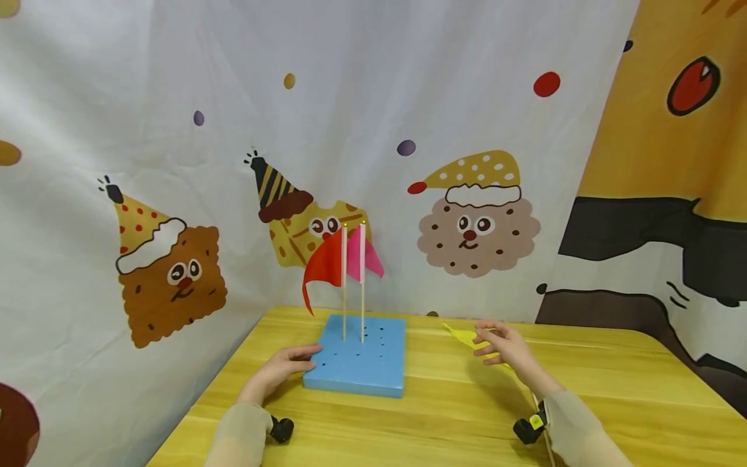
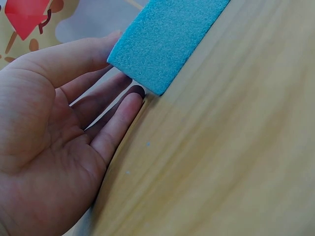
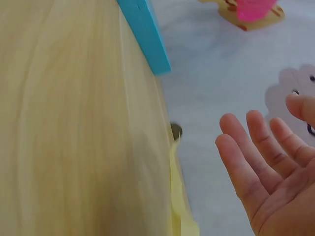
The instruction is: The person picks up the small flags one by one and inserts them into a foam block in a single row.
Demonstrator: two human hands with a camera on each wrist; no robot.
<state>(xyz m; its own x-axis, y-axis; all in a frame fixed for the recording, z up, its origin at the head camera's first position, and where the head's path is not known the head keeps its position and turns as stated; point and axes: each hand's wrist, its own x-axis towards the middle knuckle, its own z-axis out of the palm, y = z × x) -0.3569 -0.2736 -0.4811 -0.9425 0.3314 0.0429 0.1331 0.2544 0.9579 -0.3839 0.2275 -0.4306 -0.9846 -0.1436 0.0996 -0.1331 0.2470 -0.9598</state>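
A person's left hand [image 1: 279,371] is resting relaxed, fingers straight, against the left edge of a blue square foam block [image 1: 358,357] mid-desk, while the right hand [image 1: 506,346], unclenched and nearer, is hovering just beside a yellow paper flag [image 1: 465,336] lying toward the desk's far edge.

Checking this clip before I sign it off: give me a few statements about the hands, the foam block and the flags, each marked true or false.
1. Two flags stand in the blue foam block. True: the red flag and the pink flag.
2. The left hand grips a flag stick. False: its straight fingers touch the block's edge.
3. The right hand is open beside the yellow flag. True.
4. The yellow flag is planted in the block. False: it lies on the wooden table.
5. The block has no free holes. False: several holes are unfilled.
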